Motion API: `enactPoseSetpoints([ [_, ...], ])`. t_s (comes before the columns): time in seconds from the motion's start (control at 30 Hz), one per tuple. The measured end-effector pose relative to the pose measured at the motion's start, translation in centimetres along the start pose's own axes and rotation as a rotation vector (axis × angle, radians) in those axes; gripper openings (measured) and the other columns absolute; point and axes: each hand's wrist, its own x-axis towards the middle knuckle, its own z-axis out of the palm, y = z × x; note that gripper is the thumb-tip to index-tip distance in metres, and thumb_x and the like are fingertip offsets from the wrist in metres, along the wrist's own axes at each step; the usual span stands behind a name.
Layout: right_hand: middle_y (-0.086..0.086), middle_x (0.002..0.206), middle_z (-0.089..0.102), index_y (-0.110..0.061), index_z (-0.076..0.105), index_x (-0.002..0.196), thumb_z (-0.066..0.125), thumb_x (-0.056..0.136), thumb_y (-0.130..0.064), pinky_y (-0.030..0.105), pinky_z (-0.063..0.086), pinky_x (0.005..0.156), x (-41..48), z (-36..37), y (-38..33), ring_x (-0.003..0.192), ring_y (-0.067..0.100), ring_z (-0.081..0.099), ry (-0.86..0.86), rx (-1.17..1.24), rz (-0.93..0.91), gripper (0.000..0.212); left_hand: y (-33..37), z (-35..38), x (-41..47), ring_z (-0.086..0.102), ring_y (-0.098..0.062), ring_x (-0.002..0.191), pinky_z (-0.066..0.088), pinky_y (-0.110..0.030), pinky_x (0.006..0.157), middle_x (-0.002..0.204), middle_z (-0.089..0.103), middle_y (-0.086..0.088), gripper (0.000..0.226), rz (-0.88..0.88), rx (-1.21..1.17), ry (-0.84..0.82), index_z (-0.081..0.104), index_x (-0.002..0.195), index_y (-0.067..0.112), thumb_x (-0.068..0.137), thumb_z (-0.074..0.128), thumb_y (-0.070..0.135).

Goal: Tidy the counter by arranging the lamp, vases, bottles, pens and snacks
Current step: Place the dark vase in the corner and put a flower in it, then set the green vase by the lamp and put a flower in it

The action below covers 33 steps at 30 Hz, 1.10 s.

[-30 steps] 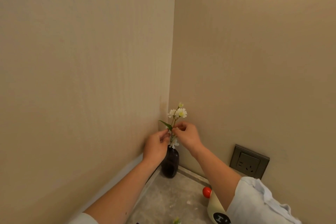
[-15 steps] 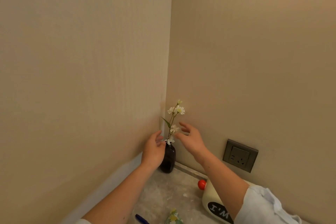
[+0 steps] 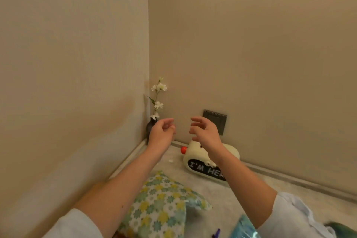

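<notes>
A small dark vase [image 3: 149, 127] stands in the corner of the grey counter [image 3: 216, 193], with a stem of white flowers [image 3: 158, 94] rising from it. My left hand [image 3: 161, 131] hovers just in front of the vase, fingers loosely curled, holding nothing. My right hand [image 3: 205, 131] is a little to the right, fingers spread and empty. Under my right wrist lies a cream lamp [image 3: 197, 157] with a red knob and a black "I'M HE" panel. A floral-patterned packet [image 3: 160, 205] lies between my forearms. A purple pen tip [image 3: 216, 234] shows at the bottom edge.
Beige walls meet in the corner behind the vase. A dark wall socket [image 3: 215, 120] sits on the right wall, behind my right hand. A light blue wrapper [image 3: 243, 228] and a dark green object [image 3: 342, 229] show at the bottom right.
Both hands let go of the flower stem and pulled back from the vase toward me. The view tilted down, bringing the lamp, the floral packet and the pen into sight.
</notes>
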Motion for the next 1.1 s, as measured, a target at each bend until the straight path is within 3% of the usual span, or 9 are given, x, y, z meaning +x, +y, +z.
enactPoseSetpoints([
  [0.17, 0.002, 0.101, 0.065, -0.019, 0.061, 0.113, 0.051, 0.092, -0.007, 0.029, 0.052, 0.072, -4.6, -6.5, 2.0, 0.081, 0.011, 0.062, 0.054, -0.014, 0.051, 0.026, -0.1, 5.3, -5.3, 0.063, -0.012, 0.093, 0.056, -0.028, 0.075, 0.106, 0.063, 0.000, 0.023, -0.029, -0.022, -0.099, 0.058, 0.117, 0.020, 0.096, 0.052, 0.012],
  [0.27, 0.003, 0.099, 0.066, -0.020, 0.062, 0.109, 0.053, 0.093, -0.010, 0.024, 0.049, 0.066, -7.2, -11.0, 3.5, 0.080, 0.012, 0.061, 0.076, -0.037, 0.111, 0.021, -0.4, 8.9, -8.8, 0.064, -0.013, 0.095, 0.056, -0.028, 0.076, 0.107, 0.063, 0.000, 0.020, -0.044, 0.002, -0.155, 0.059, 0.113, 0.023, 0.096, 0.053, 0.014],
  [0.4, 0.004, 0.099, 0.068, -0.022, 0.065, 0.103, 0.056, 0.091, -0.012, 0.026, 0.050, 0.067, -10.7, -16.2, 5.2, 0.083, 0.014, 0.062, 0.068, -0.060, 0.163, 0.017, -0.9, 13.1, -13.2, 0.065, -0.015, 0.097, 0.056, -0.037, 0.087, 0.108, 0.065, 0.000, 0.023, -0.060, 0.073, -0.255, 0.061, 0.115, 0.021, 0.094, 0.056, 0.014],
  [0.73, 0.003, 0.100, 0.068, -0.018, 0.068, 0.103, 0.055, 0.089, -0.006, 0.023, 0.047, 0.067, -16.6, -25.6, 10.2, 0.085, 0.012, 0.060, 0.082, -0.162, 0.176, 0.022, -2.6, 21.7, -21.7, 0.064, -0.016, 0.099, 0.054, -0.035, 0.089, 0.105, 0.065, 0.003, 0.025, -0.064, 0.242, -0.432, 0.059, 0.116, 0.022, 0.092, 0.058, 0.015],
  [0.93, 0.000, 0.103, 0.067, -0.020, 0.066, 0.102, 0.054, 0.087, -0.003, 0.024, 0.049, 0.082, -17.9, -31.7, 12.9, 0.099, 0.015, 0.063, 0.170, -0.297, 0.199, 0.026, -3.2, 27.3, -22.8, 0.060, -0.011, 0.098, 0.050, -0.027, 0.088, 0.112, 0.063, 0.003, 0.030, -0.008, 0.370, -0.538, 0.057, 0.120, 0.023, 0.091, 0.060, 0.019],
  [1.1, -0.002, 0.125, 0.061, -0.026, 0.060, 0.121, 0.064, 0.080, -0.016, 0.035, 0.048, 0.097, -17.3, -34.1, 15.5, 0.115, 0.015, 0.056, 0.133, -0.568, 0.293, 0.043, -4.9, 30.2, -22.2, 0.053, -0.016, 0.119, 0.046, -0.031, 0.098, 0.134, 0.052, 0.001, 0.044, 0.025, 0.585, -0.641, 0.047, 0.134, 0.025, 0.092, 0.057, 0.022],
])
